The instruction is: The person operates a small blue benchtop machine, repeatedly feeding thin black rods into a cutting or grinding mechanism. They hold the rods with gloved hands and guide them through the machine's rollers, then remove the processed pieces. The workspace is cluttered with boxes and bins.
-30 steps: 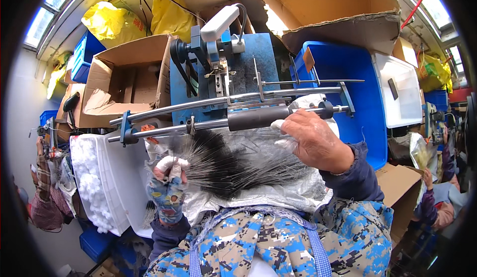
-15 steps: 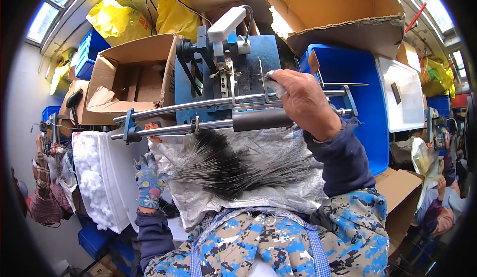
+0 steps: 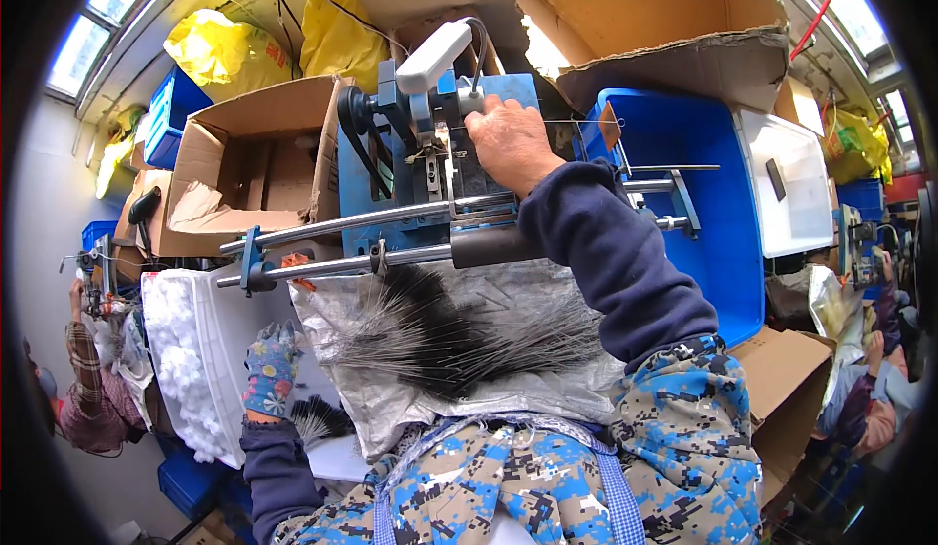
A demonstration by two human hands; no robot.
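Observation:
My right hand [image 3: 513,144] reaches over the blue bench machine [image 3: 362,203], its fingers curled down beside a white fitting. Whatever it grips is hidden under the palm; a thin wire [image 3: 567,122] shows to its right. My left hand [image 3: 272,369], in a flower-patterned glove, rests at the white bin [image 3: 230,320] with its fingers stretched out and nothing visible in them. Across my lap, a silvery sheet [image 3: 391,413] carries a heap of thin wire brushes [image 3: 440,340] with black bristles. More dark-bristled brushes [image 3: 318,420] lie beside my left wrist.
Two steel rails [image 3: 352,227] cross in front of the machine. An open cardboard box [image 3: 249,115] stands left, a blue bin [image 3: 674,134] right. White fluffy pieces [image 3: 181,359] fill a tray at far left. People work at both sides.
My right hand has moved left and farther away, from beside the wire frame to the machine's white fitting. My left hand has shifted slightly left and nearer, uncovering more of the brushes beside it.

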